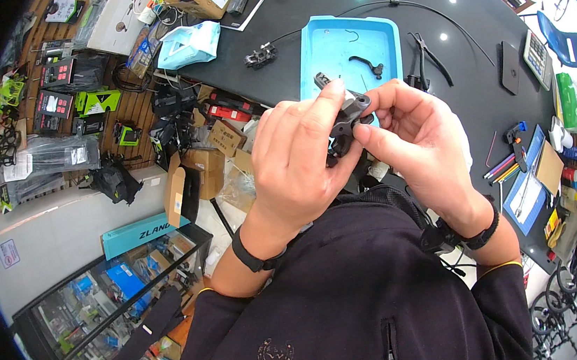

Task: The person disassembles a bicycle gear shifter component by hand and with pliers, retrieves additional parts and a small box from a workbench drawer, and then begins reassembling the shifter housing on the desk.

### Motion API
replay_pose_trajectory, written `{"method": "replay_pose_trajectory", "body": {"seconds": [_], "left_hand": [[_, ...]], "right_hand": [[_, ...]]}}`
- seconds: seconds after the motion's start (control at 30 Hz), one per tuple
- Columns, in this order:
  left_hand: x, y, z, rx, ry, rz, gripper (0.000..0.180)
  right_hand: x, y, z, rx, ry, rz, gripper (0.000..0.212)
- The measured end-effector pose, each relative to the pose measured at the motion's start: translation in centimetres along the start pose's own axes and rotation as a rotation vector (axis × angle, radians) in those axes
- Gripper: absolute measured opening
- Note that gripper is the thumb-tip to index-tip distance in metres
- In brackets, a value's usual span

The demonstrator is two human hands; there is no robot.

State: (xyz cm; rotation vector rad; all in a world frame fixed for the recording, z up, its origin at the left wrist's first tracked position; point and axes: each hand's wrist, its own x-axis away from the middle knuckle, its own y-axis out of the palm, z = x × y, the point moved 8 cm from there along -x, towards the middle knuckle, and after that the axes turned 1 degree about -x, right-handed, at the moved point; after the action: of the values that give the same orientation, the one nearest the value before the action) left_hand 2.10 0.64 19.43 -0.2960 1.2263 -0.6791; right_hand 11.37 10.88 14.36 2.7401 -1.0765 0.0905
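Observation:
A dark grey bicycle brake caliper (350, 111) is held up in front of my chest, over the near edge of the table. My left hand (300, 152) wraps its fingers round the caliper from the left. From the other side, my right hand (418, 128) pinches its edge between thumb and fingers. My fingers cover much of the caliper's lower part. Just beyond my hands is a light blue tray (386, 36), holding a small black lever (366, 65) and thin hooked pieces. Another caliper-like part (261, 56) lies left of the tray.
Black-handled pliers (423, 60) lie right of the tray, near a long black cable (436, 13). Farther right are a calculator (537, 59), pencils (502, 168) and a blue clipboard (525, 187). Boxes and packaged parts crowd the left, above a glass display case (113, 318).

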Motion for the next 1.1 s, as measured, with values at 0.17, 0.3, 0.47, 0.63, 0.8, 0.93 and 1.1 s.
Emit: {"method": "replay_pose_trajectory", "body": {"seconds": [0.17,0.3,0.47,0.63,0.8,0.93,1.1], "left_hand": [[0.1,0.0,0.0,-0.006,-0.003,-0.016,0.051],[0.2,0.0,-0.2,0.006,-0.014,-0.010,0.052],[0.0,0.0,0.0,0.001,-0.038,-0.026,0.054],[-0.1,-0.2,-0.5,0.051,-0.140,-0.039,0.055],[-0.2,-0.3,-1.1,0.100,-0.224,-0.037,0.053],[-0.4,-0.2,-0.5,0.057,-0.094,-0.036,0.055],[-0.2,0.4,-0.2,0.023,0.005,0.011,0.054]], "right_hand": [[-0.3,-0.2,-0.1,0.067,-0.003,0.014,0.020],[-0.5,-0.2,0.0,0.068,0.025,0.001,0.020],[-0.7,-0.3,-0.4,0.055,0.049,-0.009,0.016],[-1.1,-0.9,-0.6,-0.075,0.077,-0.075,0.010],[-1.2,-0.6,-1.2,0.017,0.050,-0.095,0.012],[-0.9,-0.8,-1.8,0.170,-0.027,-0.025,0.021],[-0.9,-0.6,-2.1,0.289,-0.064,0.021,0.023]]}}
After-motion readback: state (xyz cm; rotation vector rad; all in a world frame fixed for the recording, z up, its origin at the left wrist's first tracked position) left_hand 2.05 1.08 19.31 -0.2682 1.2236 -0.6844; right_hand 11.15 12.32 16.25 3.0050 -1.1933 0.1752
